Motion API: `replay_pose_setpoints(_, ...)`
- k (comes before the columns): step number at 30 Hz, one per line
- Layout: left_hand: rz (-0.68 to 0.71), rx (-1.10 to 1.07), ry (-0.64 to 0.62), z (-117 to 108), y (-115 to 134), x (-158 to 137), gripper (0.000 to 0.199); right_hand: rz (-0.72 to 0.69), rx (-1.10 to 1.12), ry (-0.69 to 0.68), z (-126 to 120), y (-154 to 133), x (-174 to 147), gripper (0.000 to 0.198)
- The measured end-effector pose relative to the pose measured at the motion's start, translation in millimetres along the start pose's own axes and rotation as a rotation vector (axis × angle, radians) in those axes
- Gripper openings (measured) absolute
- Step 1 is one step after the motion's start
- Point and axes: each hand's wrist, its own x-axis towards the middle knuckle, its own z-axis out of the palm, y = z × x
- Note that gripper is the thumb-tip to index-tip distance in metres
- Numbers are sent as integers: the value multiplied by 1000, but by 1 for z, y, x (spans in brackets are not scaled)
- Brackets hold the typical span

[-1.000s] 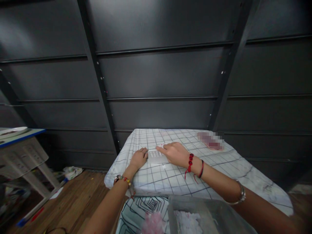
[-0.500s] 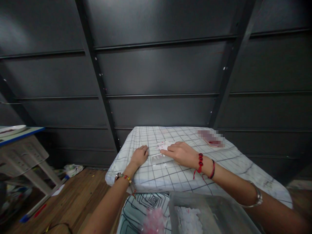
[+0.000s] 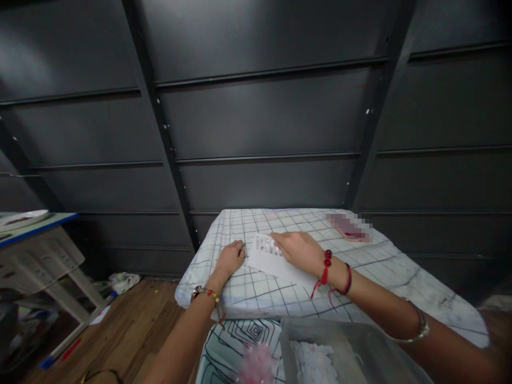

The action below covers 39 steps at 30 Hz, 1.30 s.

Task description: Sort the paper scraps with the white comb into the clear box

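A white card [image 3: 270,261] lies at an angle on the checked cloth, with a row of small greyish shapes near its far edge. Over the card's right part is my right hand [image 3: 298,248], its fingers closed at the far edge and hiding some of the row. My left hand [image 3: 231,257] rests on the cloth just left of the card, apart from it. Its fingers are curled, and a small dark spot shows by the fingertips; what it is, I cannot make out.
A pink-cased phone [image 3: 350,228] lies at the table's back right. In front stands a translucent plastic bin [image 3: 344,325] with white paper pieces [image 3: 316,362] inside, beside a pink clear-wrapped bundle [image 3: 256,362]. A blue-edged desk [image 3: 40,229] is at left; a dark panelled wall [image 3: 260,122] rises behind.
The white card now lies flat under my right hand, where a clear strip and a white, pink-specked piece showed before. My left hand has stayed nearly in place.
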Motion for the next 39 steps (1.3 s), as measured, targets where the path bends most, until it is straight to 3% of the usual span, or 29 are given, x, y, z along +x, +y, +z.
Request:
replay_pose_setpoints(5,-14,11,-4,0,-1,1,34,17,-52,-78,-4,-1,3,26)
replay_pose_setpoints(12,-23,-8,-9,-2,2,2,34,43,-113,-144,-15,39,-27,23)
replay_pose_setpoints(17,-25,-20,6,-2,1,1,33,138,-92,-85,-20,47,-33,23)
replay_pose_setpoints(24,-26,-10,4,-4,2,0,33,89,1,-106,-8,27,-20,24)
replay_pose_setpoints(34,-25,-14,11,-2,2,2,32,204,-49,-150,-14,62,-35,27)
replay_pose_setpoints(39,-27,-4,14,-4,2,1,33,101,-124,-69,-10,69,-27,25)
